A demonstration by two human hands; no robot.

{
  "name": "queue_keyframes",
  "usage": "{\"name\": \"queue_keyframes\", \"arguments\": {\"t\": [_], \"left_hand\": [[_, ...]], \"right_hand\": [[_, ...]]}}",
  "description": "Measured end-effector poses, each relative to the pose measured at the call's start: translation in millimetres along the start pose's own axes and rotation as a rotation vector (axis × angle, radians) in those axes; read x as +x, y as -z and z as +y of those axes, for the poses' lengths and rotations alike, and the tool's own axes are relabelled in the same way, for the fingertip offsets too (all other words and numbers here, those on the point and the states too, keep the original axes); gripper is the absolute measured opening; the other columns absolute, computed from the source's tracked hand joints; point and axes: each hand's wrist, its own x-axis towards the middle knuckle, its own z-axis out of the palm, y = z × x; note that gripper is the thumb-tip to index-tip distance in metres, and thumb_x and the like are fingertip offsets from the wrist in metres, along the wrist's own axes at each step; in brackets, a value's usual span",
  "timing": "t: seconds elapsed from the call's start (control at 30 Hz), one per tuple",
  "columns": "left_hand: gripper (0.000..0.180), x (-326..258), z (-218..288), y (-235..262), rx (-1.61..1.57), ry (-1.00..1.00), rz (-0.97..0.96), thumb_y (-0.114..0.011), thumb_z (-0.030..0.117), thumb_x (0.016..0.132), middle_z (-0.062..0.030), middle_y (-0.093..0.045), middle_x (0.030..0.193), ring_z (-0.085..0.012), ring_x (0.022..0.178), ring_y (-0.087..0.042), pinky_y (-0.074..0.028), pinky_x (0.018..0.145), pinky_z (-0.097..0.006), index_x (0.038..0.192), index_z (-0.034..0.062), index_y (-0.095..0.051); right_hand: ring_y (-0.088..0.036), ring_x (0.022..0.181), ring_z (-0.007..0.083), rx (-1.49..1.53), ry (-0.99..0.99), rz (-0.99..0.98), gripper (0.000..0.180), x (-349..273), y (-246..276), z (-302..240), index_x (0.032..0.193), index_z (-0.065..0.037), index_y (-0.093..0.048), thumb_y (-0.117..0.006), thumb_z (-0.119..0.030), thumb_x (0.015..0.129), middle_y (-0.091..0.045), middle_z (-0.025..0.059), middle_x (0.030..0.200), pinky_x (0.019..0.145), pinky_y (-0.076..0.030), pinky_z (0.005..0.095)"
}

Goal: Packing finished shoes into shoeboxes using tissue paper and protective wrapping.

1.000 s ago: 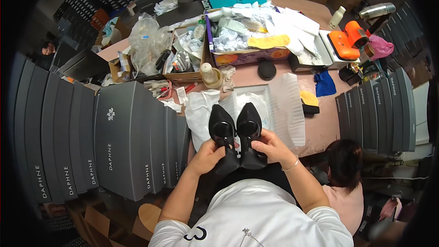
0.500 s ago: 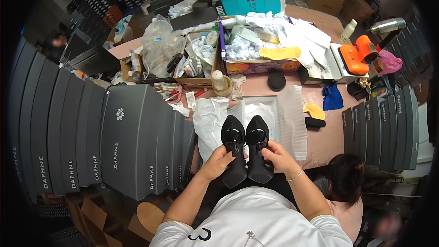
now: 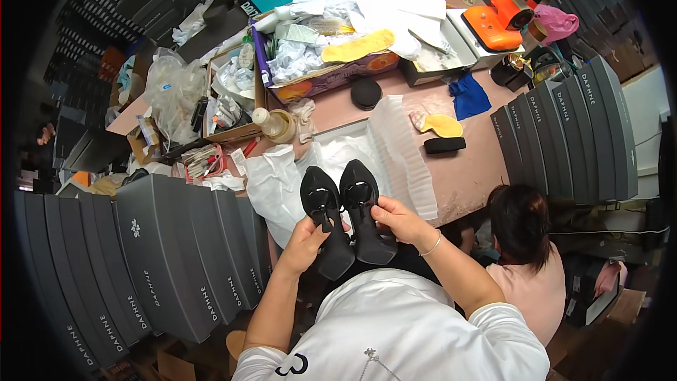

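- Fingers pinching on both sides: left hand (image 3: 302, 243) grips the left shoe (image 3: 316, 187), right hand (image 3: 402, 220) the right shoe (image 3: 359, 185). Thumbs on top, other fingers curled round or under.
- Both shoes black, lower centre of frame, side by side, close together.
- Long axes near parallel, running up the frame with a slight lean to upper left. Pointed toes reach up-frame past the fingertips; wide ends sit down-frame, by the white shirt (image 3: 395, 310).
- Each hand is nearest its own shoe, coming from the outer side around mid-length. Neither hand favoured overall.
- White paper (image 3: 270, 187) just left of the toes, ribbed wrap (image 3: 405, 159) up and to the right. Shoes look held up, not resting, best I can tell from here.
- Hidden: shoe undersides, most of the curled fingers. Bit of fingertip between the shoes, probably the left hand's.
- Hard to make out: heel shape, black on black.
- Co-worker (image 3: 530, 279), lower right: hands not visible. Grey boxes (image 3: 166, 240) at left run into the dark rim.
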Motion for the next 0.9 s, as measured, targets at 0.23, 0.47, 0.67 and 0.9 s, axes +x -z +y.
{"name": "queue_keyframes", "arguments": {"t": [0.23, 0.47, 0.67, 0.9], "left_hand": [[0.031, 10.9, -6.8, 4.2, 0.030, -0.040, -0.056, -0.055, 0.030, 0.095, -0.0063, -0.063, 0.099, -0.0127, 0.090, -0.059, -0.048, 0.080, -0.026, 0.107, 0.0016, -0.055], [0.030, 18.2, 2.7, 5.2, -0.156, 0.035, 0.159, -0.057, 0.027, 0.093, -0.0132, -0.064, 0.085, -0.0274, 0.084, -0.067, -0.055, 0.074, -0.036, 0.099, -0.0028, -0.054], [0.028, 27.1, -6.3, -3.1, -0.053, 0.089, 0.123, -0.071, 0.018, 0.083, -0.0120, -0.064, 0.084, -0.0263, 0.081, -0.067, -0.057, 0.073, -0.038, 0.097, -0.0011, -0.054], [0.021, 57.9, 0.4, -27.6, -0.013, 0.158, 0.072, -0.064, 0.005, 0.087, -0.0112, -0.066, 0.089, -0.0184, 0.082, -0.064, -0.054, 0.073, -0.032, 0.104, -0.0014, -0.052]], "right_hand": [[-0.054, 0.075, 0.0035, 0.049, 0.038, -0.013, 0.032, -2.8, 7.3, -3.9, 0.118, -0.006, -0.055, -0.054, -0.030, 0.096, -0.059, -0.0032, 0.093, 0.065, -0.044, 0.0181], [-0.065, 0.075, 0.0129, -0.951, 0.076, 0.270, 0.030, 21.2, 32.1, -21.9, 0.111, 0.002, -0.059, -0.055, -0.022, 0.092, -0.067, 0.0098, 0.086, 0.066, -0.052, 0.0283], [-0.062, 0.095, 0.0353, -1.370, 0.339, 0.881, 0.035, -18.3, 171.1, -94.6, 0.110, 0.001, -0.059, -0.056, -0.001, 0.076, -0.064, 0.0213, 0.103, 0.085, -0.049, 0.0397], [-0.054, 0.105, 0.0309, -1.862, 0.084, 0.564, 0.032, -8.7, 240.3, -14.0, 0.100, -0.006, -0.058, -0.066, -0.008, 0.070, -0.059, 0.0156, 0.102, 0.100, -0.034, 0.0458]]}}
